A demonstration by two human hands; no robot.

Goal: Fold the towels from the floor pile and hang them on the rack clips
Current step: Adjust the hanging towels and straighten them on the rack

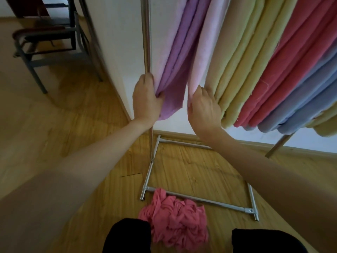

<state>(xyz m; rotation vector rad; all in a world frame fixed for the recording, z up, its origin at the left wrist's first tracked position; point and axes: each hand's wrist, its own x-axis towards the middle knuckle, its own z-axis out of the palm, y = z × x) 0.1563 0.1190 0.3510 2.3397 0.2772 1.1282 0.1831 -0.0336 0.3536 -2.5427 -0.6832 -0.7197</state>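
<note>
A purple towel [177, 57] hangs at the left end of the rack, beside the steel upright pole [146, 42]. My left hand [145, 97] grips its lower left edge, fingers curled into the cloth. My right hand [204, 106] holds the lower edge of the pale pink layer [204, 52] next to it, thumb against the fabric. Further right hang yellow towels [242, 61], red towels [291, 57] and blue towels [310, 99]. A crumpled pink towel [175, 218] lies on the floor near my feet. The clips are out of view above.
The rack's steel base frame [200, 199] lies on the wooden floor [63, 115] around the pink towel. A white wall [124, 52] stands behind the rack. A metal-framed chair [49, 42] is at the back left. My dark shoes [127, 236] show at the bottom edge.
</note>
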